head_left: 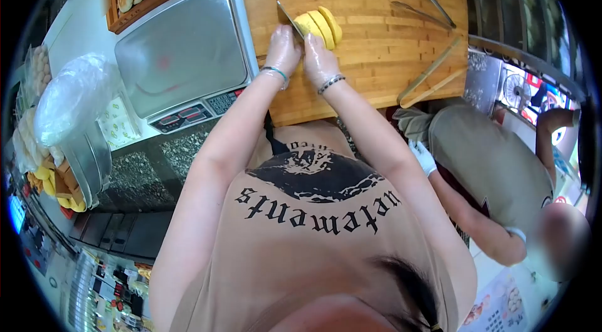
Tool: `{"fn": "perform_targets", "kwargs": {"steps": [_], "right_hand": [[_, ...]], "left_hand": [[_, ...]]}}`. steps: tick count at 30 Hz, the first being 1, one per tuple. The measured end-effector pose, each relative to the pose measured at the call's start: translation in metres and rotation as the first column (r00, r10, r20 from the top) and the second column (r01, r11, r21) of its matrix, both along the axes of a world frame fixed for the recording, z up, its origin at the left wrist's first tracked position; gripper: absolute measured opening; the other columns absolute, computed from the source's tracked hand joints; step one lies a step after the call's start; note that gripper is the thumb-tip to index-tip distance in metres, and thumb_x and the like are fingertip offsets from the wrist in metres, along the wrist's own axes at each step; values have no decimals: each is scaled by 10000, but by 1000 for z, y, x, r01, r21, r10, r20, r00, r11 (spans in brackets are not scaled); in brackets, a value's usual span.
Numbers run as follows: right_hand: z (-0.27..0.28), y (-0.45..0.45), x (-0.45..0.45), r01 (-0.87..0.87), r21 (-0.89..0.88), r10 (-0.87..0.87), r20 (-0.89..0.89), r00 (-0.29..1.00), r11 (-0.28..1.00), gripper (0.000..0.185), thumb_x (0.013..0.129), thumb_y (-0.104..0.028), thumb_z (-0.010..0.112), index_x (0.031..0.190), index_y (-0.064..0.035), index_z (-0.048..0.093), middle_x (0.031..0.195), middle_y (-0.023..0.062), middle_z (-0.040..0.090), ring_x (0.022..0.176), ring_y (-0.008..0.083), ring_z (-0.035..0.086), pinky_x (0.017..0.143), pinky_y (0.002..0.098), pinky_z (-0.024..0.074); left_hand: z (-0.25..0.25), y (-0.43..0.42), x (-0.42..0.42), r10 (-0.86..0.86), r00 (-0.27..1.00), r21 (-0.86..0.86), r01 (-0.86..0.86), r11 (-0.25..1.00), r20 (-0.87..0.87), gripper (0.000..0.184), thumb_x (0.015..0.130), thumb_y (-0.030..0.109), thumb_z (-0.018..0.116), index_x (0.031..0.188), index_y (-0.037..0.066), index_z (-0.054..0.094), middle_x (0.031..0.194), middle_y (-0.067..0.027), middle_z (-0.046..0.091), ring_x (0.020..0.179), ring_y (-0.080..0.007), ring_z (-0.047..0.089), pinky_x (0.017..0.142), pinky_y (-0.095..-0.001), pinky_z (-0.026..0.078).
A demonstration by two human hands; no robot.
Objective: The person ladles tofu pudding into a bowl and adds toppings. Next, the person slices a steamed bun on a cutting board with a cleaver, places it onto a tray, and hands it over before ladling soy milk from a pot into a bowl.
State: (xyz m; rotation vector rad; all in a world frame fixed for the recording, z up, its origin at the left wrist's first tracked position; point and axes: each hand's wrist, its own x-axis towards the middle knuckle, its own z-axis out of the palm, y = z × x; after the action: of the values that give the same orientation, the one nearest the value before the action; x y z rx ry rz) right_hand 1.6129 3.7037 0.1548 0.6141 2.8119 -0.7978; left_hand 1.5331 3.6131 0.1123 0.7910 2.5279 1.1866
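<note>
My right hand [320, 61], in a clear plastic glove, is closed around the handle end of a knife [287, 16]. The blade slants away to the upper left, against the cut side of a yellow loaf-like food [318, 28]. Several thick slices of it lie side by side on the wooden cutting board [376, 25], right of the blade. My left hand [283, 50], also gloved, is close on the blade's left side with its fingers bent together. Whatever those fingers hold is hidden.
A digital scale [182, 50] stands left of the board, with a tray of flatbreads [116, 6] behind it. Metal tongs [433, 0] and wooden tongs [429, 75] lie at the board's right. A plastic bag [75, 97] is far left. A co-worker [489, 150] bends close on the right.
</note>
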Motion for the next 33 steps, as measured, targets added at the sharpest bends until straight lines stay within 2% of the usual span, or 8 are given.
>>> {"fn": "perform_targets", "kwargs": {"steps": [8, 11, 13, 14, 21, 27, 28, 33], "right_hand": [[45, 69, 71, 373, -166, -406, -271, 873, 913, 320, 872, -134, 568, 1134, 27, 481, 954, 257, 605, 853, 428, 587, 744, 467, 496], [-6, 120, 81, 597, -483, -698, -41, 715, 640, 400, 850, -250, 594, 1146, 1, 494, 927, 213, 632, 818, 358, 616, 727, 432, 505], [-53, 131, 92, 358, 26, -357, -45, 933, 933, 349, 846, -275, 585, 1106, -43, 555, 952, 183, 647, 823, 301, 610, 725, 386, 506], [32, 122, 64, 716, -507, -663, 325, 674, 480, 424, 818, -278, 635, 1127, -11, 521, 1036, 225, 615, 946, 346, 597, 837, 406, 484], [203, 251, 68, 351, 269, -303, -204, 931, 897, 600, 764, -289, 632, 1234, 46, 471, 1260, 274, 492, 1156, 385, 506, 979, 450, 421], [539, 430, 102, 786, 600, 310, -726, 614, -152, 475, 851, -325, 583, 1200, -6, 533, 1133, 210, 577, 1038, 371, 551, 894, 465, 434], [576, 456, 109, 687, 647, -47, -739, 672, -331, 415, 883, -383, 518, 1104, -40, 591, 1042, 185, 614, 957, 357, 586, 807, 460, 470], [575, 466, 127, 515, 842, -116, -502, 857, 164, 350, 885, -316, 508, 1081, -41, 599, 988, 166, 605, 914, 318, 571, 787, 424, 459]], "left_hand": [[36, 5, 12, 61, 958, -13, -59, 998, 280, 699, 719, 133, 701, 1333, 30, 383, 1212, -283, 433, 1136, -424, 436, 1002, -436, 374], [47, 16, 13, -203, 974, -179, 183, 967, -100, 761, 731, 174, 731, 1392, 71, 368, 1386, -280, 333, 1278, -453, 324, 1086, -480, 291], [49, 29, 13, -311, 946, -234, 283, 930, -89, 760, 734, 184, 738, 1397, 95, 379, 1409, -271, 316, 1306, -444, 297, 1104, -466, 274], [37, 30, 16, -326, 943, -235, 304, 923, -61, 754, 726, 171, 743, 1391, 103, 393, 1417, -273, 300, 1303, -441, 302, 1099, -466, 285], [93, 41, 16, -235, 972, -245, 224, 943, -15, 814, 712, 101, 731, 1418, 65, 329, 1426, -267, 283, 1323, -408, 296, 1094, -442, 297], [120, 40, 46, -273, 958, -145, 259, 955, -87, 808, 729, 99, 714, 1421, 31, 302, 1422, -278, 278, 1316, -418, 304, 1092, -444, 292], [118, 40, 54, -266, 960, -162, 250, 955, -88, 796, 738, 100, 699, 1418, 13, 294, 1410, -289, 288, 1307, -428, 314, 1089, -454, 291], [117, 28, 95, -105, 994, -153, 99, 983, -32, 767, 760, 118, 660, 1410, -22, 277, 1376, -309, 324, 1292, -446, 320, 1086, -457, 287]]}}
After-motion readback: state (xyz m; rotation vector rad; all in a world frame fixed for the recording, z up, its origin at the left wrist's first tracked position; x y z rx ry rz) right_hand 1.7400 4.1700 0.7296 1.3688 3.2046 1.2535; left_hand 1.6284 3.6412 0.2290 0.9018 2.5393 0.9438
